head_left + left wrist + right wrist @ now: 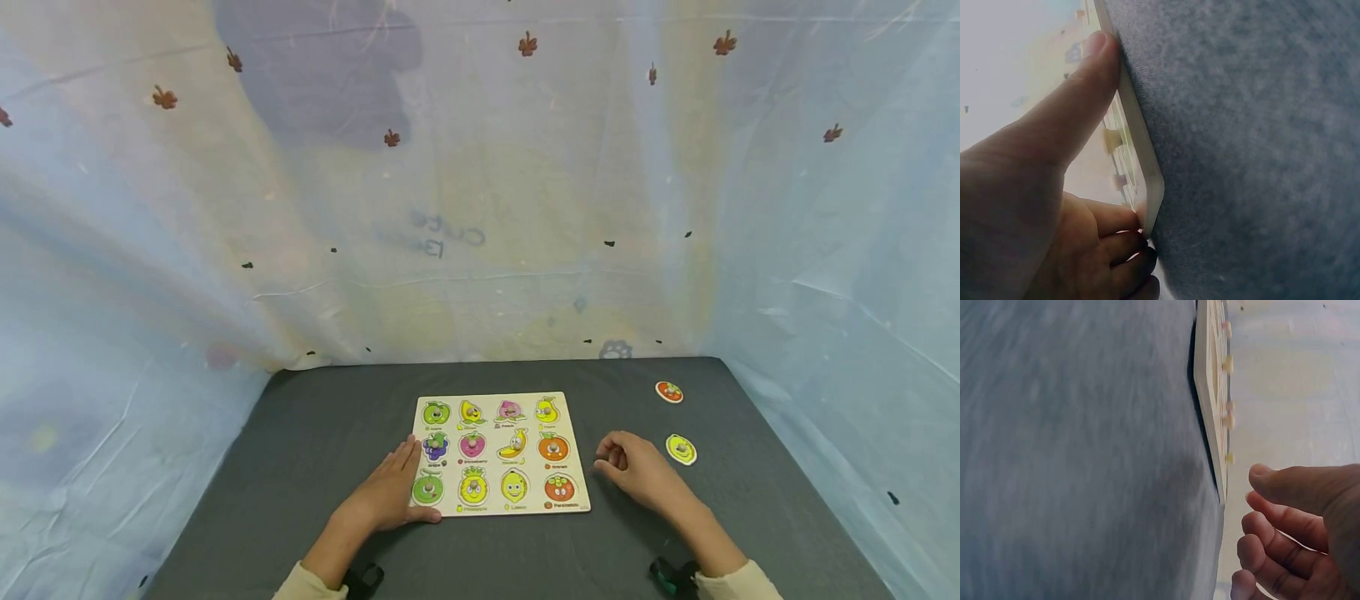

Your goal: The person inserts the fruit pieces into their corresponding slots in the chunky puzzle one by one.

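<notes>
A wooden fruit puzzle board (492, 463) lies on the dark table, with rows of colourful fruit pictures that have faces. My left hand (390, 487) rests at its near left corner, fingers along the left side and thumb on the near edge. In the left wrist view the thumb (1088, 90) lies against the board's pale edge (1141, 150). To the right of the board, my right hand (637, 468) hovers with loosely bent fingers and nothing visible in them. Beside it lies a yellow fruit piece with a face (681, 449), and farther back a round red-orange piece (669, 392).
Small knobs (1228, 419) stand up from the board's face in the right wrist view. The grey-black table (337, 433) has a pale patterned sheet (480, 208) hanging behind it and along both sides.
</notes>
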A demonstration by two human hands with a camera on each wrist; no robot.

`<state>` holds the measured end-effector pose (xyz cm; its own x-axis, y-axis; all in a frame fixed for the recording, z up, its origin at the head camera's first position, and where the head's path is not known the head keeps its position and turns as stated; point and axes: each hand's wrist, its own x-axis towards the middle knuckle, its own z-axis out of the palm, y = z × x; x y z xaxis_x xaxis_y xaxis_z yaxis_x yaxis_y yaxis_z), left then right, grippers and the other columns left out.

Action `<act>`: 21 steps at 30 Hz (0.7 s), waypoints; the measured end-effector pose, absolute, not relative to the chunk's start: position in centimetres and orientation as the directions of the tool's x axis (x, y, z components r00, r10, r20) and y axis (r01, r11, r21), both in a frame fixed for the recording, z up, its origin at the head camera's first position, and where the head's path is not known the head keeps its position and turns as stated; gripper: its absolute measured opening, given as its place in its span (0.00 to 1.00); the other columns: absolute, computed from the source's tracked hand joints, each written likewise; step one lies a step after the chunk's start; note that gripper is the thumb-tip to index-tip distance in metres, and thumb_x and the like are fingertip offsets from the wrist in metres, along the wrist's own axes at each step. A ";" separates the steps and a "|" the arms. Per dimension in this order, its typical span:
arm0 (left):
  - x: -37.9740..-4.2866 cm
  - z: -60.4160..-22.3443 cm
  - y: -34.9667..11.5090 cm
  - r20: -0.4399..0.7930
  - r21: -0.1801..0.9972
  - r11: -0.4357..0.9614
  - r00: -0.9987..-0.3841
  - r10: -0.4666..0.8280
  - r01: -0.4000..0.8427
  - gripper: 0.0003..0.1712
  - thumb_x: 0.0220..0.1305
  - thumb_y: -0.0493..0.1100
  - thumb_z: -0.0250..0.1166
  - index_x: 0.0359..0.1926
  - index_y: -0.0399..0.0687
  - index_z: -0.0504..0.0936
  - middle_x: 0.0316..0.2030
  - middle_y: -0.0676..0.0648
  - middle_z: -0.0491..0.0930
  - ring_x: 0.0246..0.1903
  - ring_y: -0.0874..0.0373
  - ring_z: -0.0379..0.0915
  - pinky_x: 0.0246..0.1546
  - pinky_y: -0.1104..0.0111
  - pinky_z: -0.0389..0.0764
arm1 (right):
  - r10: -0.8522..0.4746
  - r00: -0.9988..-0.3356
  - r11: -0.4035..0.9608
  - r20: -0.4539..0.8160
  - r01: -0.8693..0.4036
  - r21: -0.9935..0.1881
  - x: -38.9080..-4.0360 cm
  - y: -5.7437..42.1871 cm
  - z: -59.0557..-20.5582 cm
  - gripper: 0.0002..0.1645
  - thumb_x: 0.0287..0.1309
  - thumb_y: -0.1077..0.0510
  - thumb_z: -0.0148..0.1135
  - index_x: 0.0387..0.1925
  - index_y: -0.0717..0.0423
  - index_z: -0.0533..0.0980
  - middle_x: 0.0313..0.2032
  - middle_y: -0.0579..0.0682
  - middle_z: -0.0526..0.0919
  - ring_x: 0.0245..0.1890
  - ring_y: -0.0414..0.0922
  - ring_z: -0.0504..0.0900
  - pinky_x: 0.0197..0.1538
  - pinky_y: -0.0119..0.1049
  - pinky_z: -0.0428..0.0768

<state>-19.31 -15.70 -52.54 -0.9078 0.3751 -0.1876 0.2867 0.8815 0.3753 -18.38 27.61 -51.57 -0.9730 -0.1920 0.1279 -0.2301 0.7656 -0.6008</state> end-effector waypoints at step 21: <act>-19.5 -52.7 -15.8 -0.188 0.374 0.881 -0.906 0.379 0.291 0.74 0.55 0.67 0.82 0.83 0.27 0.53 0.83 0.29 0.49 0.83 0.37 0.47 0.82 0.45 0.55 | -0.062 -0.980 0.834 0.191 -0.156 -0.529 -18.9 35.3 -51.5 0.07 0.68 0.60 0.73 0.42 0.58 0.82 0.34 0.47 0.79 0.32 0.42 0.74 0.34 0.40 0.76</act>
